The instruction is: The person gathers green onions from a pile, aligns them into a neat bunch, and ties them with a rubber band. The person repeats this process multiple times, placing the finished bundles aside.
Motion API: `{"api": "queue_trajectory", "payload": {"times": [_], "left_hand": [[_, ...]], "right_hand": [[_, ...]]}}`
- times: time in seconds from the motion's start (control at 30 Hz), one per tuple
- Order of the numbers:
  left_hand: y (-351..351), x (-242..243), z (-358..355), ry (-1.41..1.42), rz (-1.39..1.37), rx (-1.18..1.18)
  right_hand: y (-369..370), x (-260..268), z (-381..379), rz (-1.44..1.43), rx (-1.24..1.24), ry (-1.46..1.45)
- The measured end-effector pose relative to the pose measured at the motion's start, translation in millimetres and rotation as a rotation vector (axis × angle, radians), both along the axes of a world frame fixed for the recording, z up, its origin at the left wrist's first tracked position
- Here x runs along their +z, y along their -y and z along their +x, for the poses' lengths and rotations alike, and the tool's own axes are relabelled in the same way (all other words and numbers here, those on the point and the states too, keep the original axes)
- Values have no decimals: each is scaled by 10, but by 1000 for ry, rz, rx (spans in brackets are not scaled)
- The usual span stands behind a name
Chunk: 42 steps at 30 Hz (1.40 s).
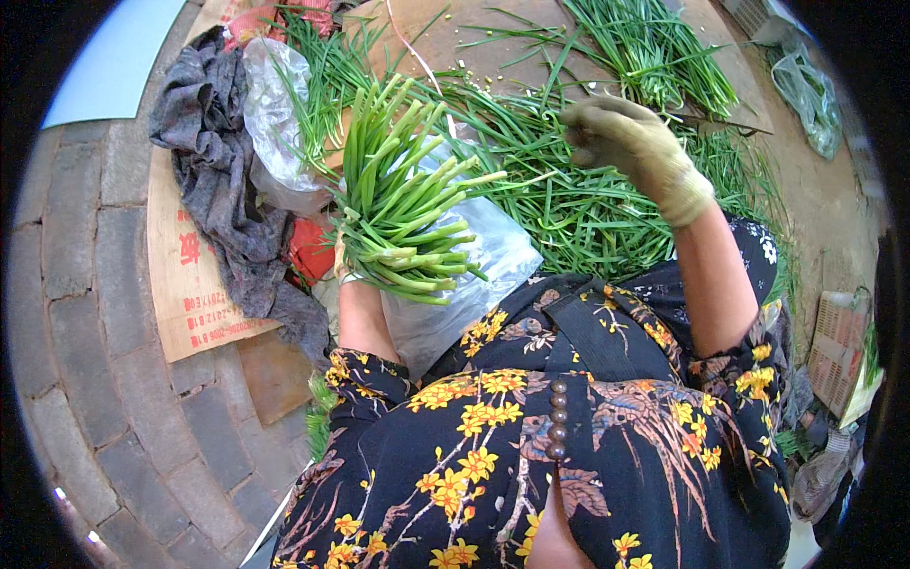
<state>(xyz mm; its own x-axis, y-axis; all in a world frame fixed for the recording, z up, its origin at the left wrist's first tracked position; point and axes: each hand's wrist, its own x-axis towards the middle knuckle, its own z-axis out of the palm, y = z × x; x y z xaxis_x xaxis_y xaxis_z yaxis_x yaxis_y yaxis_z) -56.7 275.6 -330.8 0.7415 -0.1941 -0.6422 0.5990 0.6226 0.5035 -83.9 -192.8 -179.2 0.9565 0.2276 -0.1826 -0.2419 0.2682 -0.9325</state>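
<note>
My left hand (340, 257) grips a thick bunch of garlic chives (412, 206), its pale cut stem ends fanned towards the right. Most of that hand is hidden behind the stalks. Below the bunch, a clear plastic bag (490, 245) spreads across my lap. My right hand (629, 146), in a soiled, pale knitted glove, hovers over a heap of loose green chives (597, 220). Its fingers are half curled and slightly apart, with nothing visible between them. Another bundle of chives (661, 64) lies beyond it on a worn board (490, 43).
At left, a dark grey cloth (220, 156) drapes over a plywood sheet (185, 284) bearing red writing. A crumpled clear bag (277, 114) and red fabric (311, 249) lie beside it. A pinkish strip (419, 60) crosses the board. Plastic crates (839, 341) stand at right. Brick paving (128, 320) surrounds me.
</note>
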Motion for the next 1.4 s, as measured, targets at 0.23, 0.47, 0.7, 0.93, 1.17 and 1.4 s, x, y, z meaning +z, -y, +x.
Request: {"api": "queue_trajectory", "payload": {"times": [0.23, 0.47, 0.7, 0.93, 1.17, 1.4], "left_hand": [[45, 43, 153, 14, 9, -11], [90, 25, 63, -3, -6, -8], [119, 16, 18, -4, -14, -4], [192, 71, 31, 1, -17, -24], [300, 82, 76, 14, -45, -42], [296, 28, 51, 33, -43, 13]], "right_hand": [[-940, -290, 619, -136, 583, -115], [-1146, -127, 408, 45, 395, 51], [-547, -40, 194, 499, 98, -49], [-883, -157, 231, -174, 380, 90], [-1049, -319, 191, -315, 127, -125], [-1459, -346, -173, -736, 276, 518]]}}
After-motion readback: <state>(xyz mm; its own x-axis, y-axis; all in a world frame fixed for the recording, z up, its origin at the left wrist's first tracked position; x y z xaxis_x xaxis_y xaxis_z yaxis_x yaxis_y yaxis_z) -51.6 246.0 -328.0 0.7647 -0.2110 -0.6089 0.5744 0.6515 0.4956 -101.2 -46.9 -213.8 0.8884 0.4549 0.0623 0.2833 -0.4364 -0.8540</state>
